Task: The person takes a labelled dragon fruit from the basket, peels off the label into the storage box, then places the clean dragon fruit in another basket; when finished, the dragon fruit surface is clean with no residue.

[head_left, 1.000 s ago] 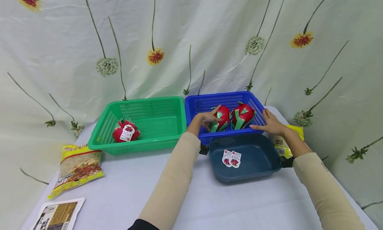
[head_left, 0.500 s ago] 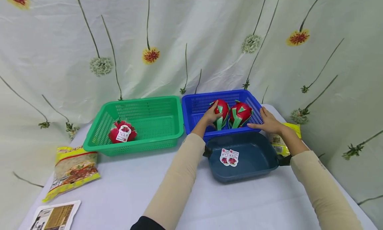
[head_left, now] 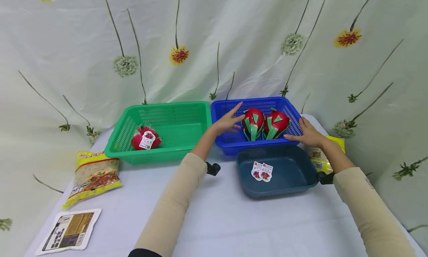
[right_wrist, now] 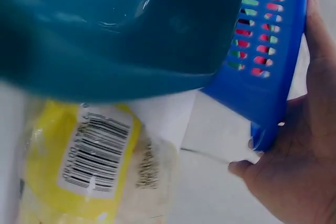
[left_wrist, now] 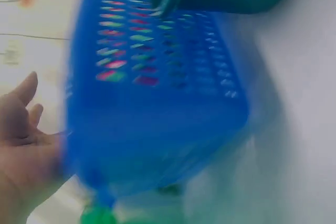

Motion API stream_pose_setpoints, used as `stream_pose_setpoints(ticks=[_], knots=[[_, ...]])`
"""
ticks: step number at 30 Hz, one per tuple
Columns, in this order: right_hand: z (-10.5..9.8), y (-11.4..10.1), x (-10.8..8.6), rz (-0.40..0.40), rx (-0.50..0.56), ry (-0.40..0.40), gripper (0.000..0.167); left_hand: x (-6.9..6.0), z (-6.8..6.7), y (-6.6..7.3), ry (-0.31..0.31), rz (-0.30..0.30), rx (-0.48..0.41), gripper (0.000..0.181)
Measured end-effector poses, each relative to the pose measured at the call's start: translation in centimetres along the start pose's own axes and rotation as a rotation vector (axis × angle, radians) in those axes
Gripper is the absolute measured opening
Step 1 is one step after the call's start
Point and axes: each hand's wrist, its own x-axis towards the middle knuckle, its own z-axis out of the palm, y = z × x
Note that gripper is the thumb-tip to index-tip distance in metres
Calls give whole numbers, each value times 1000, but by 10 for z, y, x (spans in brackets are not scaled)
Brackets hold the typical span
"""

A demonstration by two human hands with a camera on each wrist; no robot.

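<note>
Two red-and-green dragon fruits [head_left: 253,124] [head_left: 276,124] lie side by side in the blue basket [head_left: 234,147]. My left hand [head_left: 225,124] is over the basket's left end, its fingers spread and holding nothing, apart from the fruits. In the left wrist view this hand [left_wrist: 26,150] is beside the blurred blue basket [left_wrist: 147,114]. My right hand [head_left: 310,135] rests against the basket's right front corner with its fingers extended. The right wrist view shows the palm side of that hand [right_wrist: 304,156] at the blue rim [right_wrist: 296,40].
A green basket [head_left: 160,153] at left holds a labelled red fruit [head_left: 146,139]. In front of the blue basket, a dark blue tray [head_left: 284,171] holds two labels [head_left: 262,171]. Yellow bags lie at left [head_left: 95,177] and right [head_left: 317,155]; a flat packet [head_left: 70,230] is front left.
My left hand has let go of the left dragon fruit and moved left. That fruit now sits closer to the other one. My right hand has stayed at the basket's corner.
</note>
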Motion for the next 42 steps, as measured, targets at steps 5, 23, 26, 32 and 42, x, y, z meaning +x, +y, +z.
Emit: stream_pose_setpoints(ticks=[5, 23, 26, 32, 42], knots=[[-3, -21, -2, -22, -72, -30, 105, -73, -29, 18, 204, 219, 9, 66], [64, -258, 41, -367, -19, 73, 69, -280, -111, -52, 1349, -61, 261, 62], [90, -305, 55, -412, 124, 128, 69, -282, -116, -66, 1307, -160, 212, 67], [138, -369, 77, -456, 304, 220, 69, -269, -112, -83, 1327, -36, -11, 59], [210, -398, 104, -311, 327, 163, 81, -246, -90, -104, 1353, 326, -268, 42]])
